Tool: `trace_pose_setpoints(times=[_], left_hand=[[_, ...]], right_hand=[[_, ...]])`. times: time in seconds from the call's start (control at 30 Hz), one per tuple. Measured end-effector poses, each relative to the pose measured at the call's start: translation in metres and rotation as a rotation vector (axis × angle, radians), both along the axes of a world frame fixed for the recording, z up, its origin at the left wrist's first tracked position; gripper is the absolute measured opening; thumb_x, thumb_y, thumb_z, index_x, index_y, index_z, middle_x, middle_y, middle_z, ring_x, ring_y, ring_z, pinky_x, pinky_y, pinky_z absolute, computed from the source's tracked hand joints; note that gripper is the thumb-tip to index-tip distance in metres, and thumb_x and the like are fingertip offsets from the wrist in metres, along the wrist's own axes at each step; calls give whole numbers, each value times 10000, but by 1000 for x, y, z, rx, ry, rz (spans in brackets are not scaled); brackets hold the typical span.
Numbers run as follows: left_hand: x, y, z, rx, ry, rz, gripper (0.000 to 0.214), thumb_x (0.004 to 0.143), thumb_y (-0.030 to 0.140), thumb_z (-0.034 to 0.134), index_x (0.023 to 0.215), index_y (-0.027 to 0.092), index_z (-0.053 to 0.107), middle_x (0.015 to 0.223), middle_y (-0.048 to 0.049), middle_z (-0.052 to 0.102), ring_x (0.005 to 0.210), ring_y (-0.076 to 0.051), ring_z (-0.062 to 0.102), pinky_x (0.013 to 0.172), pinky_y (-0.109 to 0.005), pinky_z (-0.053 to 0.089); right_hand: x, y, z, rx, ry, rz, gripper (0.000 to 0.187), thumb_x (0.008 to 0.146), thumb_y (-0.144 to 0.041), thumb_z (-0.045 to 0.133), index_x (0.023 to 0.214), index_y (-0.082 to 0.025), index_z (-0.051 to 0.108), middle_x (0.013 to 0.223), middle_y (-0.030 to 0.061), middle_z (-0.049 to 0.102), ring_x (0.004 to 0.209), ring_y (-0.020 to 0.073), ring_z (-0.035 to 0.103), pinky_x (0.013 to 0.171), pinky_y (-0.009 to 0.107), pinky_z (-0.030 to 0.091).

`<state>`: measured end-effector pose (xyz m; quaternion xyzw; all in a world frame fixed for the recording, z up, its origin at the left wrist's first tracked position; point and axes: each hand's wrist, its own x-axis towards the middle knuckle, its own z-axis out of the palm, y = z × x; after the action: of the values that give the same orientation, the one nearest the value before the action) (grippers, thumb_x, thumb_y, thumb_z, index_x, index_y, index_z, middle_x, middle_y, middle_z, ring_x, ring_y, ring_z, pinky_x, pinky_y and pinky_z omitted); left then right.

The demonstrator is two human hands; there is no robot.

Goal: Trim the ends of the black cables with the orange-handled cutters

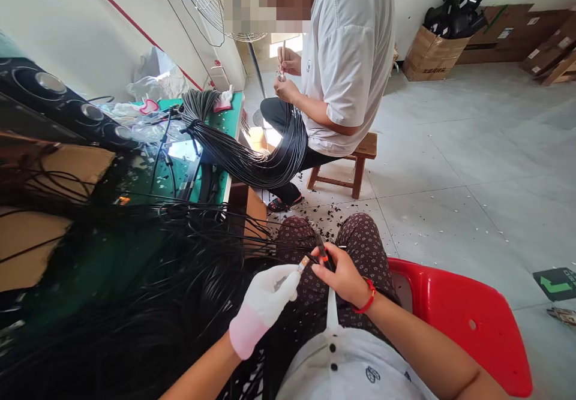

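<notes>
My left hand (272, 295), in a white glove with a pink cuff, pinches a small cable connector (304, 262) with a metal and copper-coloured end. Held in my right hand (342, 273), which is bare with a red bracelet at the wrist, is a black and orange hand tool (323, 250) that looks like pliers; its jaws are hard to make out. The two hands are close together above my lap, the connector just left of the tool. Black cables (252, 223) run in from the left toward my hands.
A large heap of black cables (180, 304) lies at my left on the green bench (234, 112). Opposite, a person (351, 58) on a wooden stool (364, 148) works with a cable bundle (270, 166). Black scraps litter the floor; a red chair (468, 322) stands at right.
</notes>
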<state>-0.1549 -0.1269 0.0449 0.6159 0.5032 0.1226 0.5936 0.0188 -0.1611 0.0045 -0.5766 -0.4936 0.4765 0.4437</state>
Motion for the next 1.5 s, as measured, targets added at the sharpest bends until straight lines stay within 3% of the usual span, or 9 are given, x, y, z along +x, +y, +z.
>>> trace_pose_setpoints(times=[0.13, 0.27, 0.7, 0.83, 0.93, 1.07, 1.2, 1.37, 1.5], left_hand=[[-1, 2, 0, 25, -3, 46, 340, 859, 397, 483, 624, 157, 542, 538, 29, 466, 524, -104, 422, 520, -219, 329], [-1, 2, 0, 2, -10, 68, 339, 851, 399, 488, 617, 159, 539, 502, 33, 463, 487, -101, 413, 493, -219, 321], [-2, 2, 0, 32, 0, 38, 410, 852, 406, 479, 521, 165, 490, 493, 19, 474, 489, -110, 439, 507, -230, 326], [0, 0, 3, 37, 1, 54, 401, 845, 402, 487, 520, 167, 483, 504, 22, 468, 501, -109, 427, 505, -227, 316], [2, -3, 4, 83, -5, 80, 355, 837, 413, 497, 579, 173, 546, 549, 13, 499, 530, -121, 434, 513, -227, 327], [3, -6, -4, 352, 109, 45, 229, 808, 379, 542, 749, 215, 690, 640, -33, 607, 625, -177, 508, 636, -268, 392], [2, -7, -14, 528, 194, -51, 162, 791, 306, 572, 774, 260, 726, 628, -48, 618, 599, -187, 514, 653, -285, 386], [3, -7, -13, 469, 147, -117, 176, 793, 273, 579, 888, 261, 727, 778, -52, 695, 692, -199, 597, 703, -295, 433], [3, -7, -10, 327, 96, -15, 235, 771, 269, 610, 982, 225, 706, 933, -65, 712, 796, -211, 640, 775, -314, 484]], right_hand=[[4, -13, 0, 227, -522, -22, 136, 716, -239, 540, 832, -168, 531, 754, 26, 525, 709, 167, 459, 697, 301, 377], [2, -21, -8, 304, -784, 22, 183, 725, -289, 540, 852, -157, 540, 778, 49, 531, 746, 194, 450, 710, 323, 354], [2, -20, -18, 260, -943, 71, 83, 728, -256, 536, 744, -176, 548, 681, 25, 547, 648, 167, 464, 632, 278, 321], [3, -21, -18, 194, -819, 96, 63, 740, -212, 526, 685, -181, 525, 638, 9, 547, 590, 141, 464, 584, 261, 315], [9, -17, -14, 79, -512, 37, 110, 772, -233, 509, 673, -185, 503, 602, -18, 510, 546, 116, 437, 542, 237, 318], [16, -8, -5, 5, -38, -1, 165, 810, -329, 498, 737, -182, 517, 686, -11, 520, 645, 123, 470, 618, 236, 379], [8, -2, -3, -52, 134, 70, 183, 768, -358, 559, 783, -177, 542, 742, -7, 531, 703, 130, 482, 680, 256, 394], [-4, 3, -6, -129, 268, 53, 131, 675, -289, 576, 668, -185, 497, 605, -44, 470, 589, 108, 423, 589, 245, 350], [-2, 6, -10, -240, 548, 4, 159, 639, -305, 585, 641, -193, 472, 508, -63, 436, 492, 94, 381, 520, 240, 309]])
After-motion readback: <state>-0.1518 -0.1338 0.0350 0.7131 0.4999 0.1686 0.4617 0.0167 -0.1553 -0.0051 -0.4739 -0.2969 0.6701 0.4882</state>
